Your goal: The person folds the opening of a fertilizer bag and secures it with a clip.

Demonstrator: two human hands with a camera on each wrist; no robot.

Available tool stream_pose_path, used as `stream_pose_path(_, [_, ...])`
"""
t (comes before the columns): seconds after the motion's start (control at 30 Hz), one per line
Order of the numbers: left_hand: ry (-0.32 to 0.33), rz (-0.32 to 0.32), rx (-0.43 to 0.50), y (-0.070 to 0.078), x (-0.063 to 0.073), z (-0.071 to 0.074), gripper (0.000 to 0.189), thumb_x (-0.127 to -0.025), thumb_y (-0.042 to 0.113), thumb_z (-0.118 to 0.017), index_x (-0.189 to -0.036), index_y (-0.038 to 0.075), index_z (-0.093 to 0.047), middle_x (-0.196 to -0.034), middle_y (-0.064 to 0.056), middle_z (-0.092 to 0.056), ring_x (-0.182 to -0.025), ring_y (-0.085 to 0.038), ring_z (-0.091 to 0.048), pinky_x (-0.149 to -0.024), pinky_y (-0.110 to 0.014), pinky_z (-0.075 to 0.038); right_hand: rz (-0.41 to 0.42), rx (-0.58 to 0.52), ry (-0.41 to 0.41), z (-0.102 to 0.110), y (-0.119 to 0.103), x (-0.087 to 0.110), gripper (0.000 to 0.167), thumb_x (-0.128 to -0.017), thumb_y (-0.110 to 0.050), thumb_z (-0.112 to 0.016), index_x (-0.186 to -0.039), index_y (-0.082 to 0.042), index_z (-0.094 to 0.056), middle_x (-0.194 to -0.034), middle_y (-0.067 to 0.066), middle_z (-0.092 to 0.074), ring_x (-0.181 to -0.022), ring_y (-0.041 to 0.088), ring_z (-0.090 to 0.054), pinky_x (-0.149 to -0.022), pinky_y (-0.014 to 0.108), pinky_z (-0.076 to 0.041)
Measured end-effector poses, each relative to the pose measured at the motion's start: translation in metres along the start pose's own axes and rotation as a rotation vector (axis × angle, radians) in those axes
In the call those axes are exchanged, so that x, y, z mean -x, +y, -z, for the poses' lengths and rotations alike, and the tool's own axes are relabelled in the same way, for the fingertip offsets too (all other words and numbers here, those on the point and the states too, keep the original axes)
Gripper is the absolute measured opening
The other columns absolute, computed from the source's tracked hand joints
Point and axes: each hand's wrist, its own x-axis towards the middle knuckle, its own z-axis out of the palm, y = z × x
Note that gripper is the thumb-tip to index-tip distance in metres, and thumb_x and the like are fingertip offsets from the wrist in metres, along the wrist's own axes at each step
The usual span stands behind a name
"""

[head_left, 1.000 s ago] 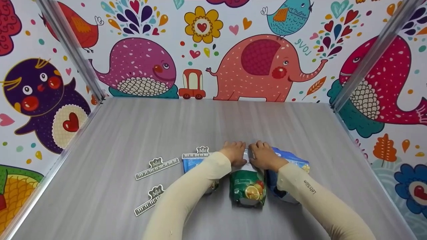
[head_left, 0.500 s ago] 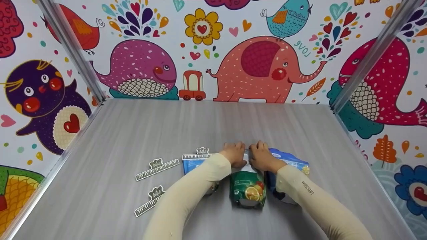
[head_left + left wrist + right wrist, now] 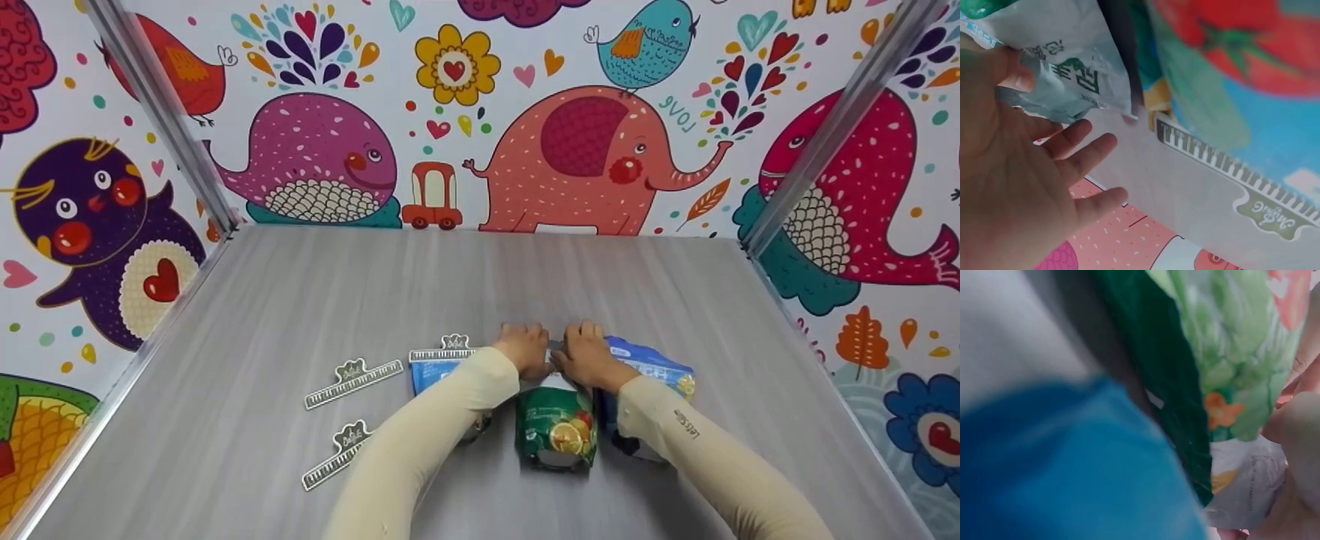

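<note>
A green and white snack bag (image 3: 556, 427) with fruit printed on it lies in the middle of the table. Both hands are at its white top end. In the left wrist view, my left hand (image 3: 1022, 174) pinches the crinkled white and silver top between thumb and index finger, the other fingers spread apart. My right hand (image 3: 590, 356) grips the same top from the right side, its fingers curled. In the right wrist view, the bag's green printed side (image 3: 1230, 354) runs up to the gripped silver end (image 3: 1247, 484).
A blue bag (image 3: 435, 371) with a piano-key clip (image 3: 442, 354) across its top lies left, partly under the left sleeve. Another blue bag (image 3: 656, 364) lies right, under the right forearm. Two loose clips, one farther (image 3: 352, 382) and one nearer clip (image 3: 334, 457), lie farther left.
Between the hands, the bag's top edge now looks grey where it looked white. The right hand has shifted slightly; the left hand stays nearly in place.
</note>
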Motion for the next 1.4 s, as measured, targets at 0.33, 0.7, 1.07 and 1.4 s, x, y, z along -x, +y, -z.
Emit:
stream_pose_path(0.33, [-0.015,-0.017,0.083,-0.002,-0.003,-0.003,0.053,-0.099,0.044,-0.056,-0.139,0.009,-0.054,-0.134,-0.009,-0.059,-0.124,-0.026,-0.055,-0.102,-0.048,-0.042,0.076,-0.024,0.197,-0.010,-0.001,0.006,0.028,-0.093,-0.014,-0.065,-0.081,0.000,-0.044,-0.082,0.015,-0.036,-0.079,0.033,-0.032,-0.072,0.047,-0.025])
stream_pose_path(0.7, [0.020,-0.033,0.116,-0.003,-0.001,0.000,0.045,-0.097,0.039,-0.060,-0.129,0.007,-0.061,-0.123,-0.010,-0.064,-0.114,-0.027,-0.061,-0.096,-0.047,-0.047,0.038,-0.014,0.198,-0.003,-0.005,0.007,0.022,-0.097,-0.008,-0.059,-0.084,0.003,-0.046,-0.084,0.017,-0.037,-0.082,0.036,-0.035,-0.071,0.047,-0.032])
stream_pose_path(1.07, [0.051,-0.033,0.081,-0.004,0.001,0.002,0.054,-0.099,0.044,-0.056,-0.138,0.007,-0.049,-0.129,-0.012,-0.058,-0.120,-0.027,-0.056,-0.097,-0.050,-0.044,0.140,0.031,0.303,0.004,-0.004,0.007,0.021,-0.095,-0.003,-0.060,-0.082,0.003,-0.045,-0.082,0.017,-0.038,-0.080,0.038,-0.037,-0.072,0.051,-0.034])
stream_pose_path(1.4, [0.056,-0.019,0.161,-0.006,0.010,0.004,0.057,-0.099,0.045,-0.055,-0.144,0.011,-0.044,-0.128,-0.011,-0.052,-0.118,-0.027,-0.056,-0.092,-0.044,-0.045,0.179,0.019,0.365,0.010,-0.009,0.012,0.022,-0.093,-0.002,-0.062,-0.081,0.001,-0.044,-0.081,0.017,-0.039,-0.078,0.039,-0.039,-0.070,0.051,-0.034])
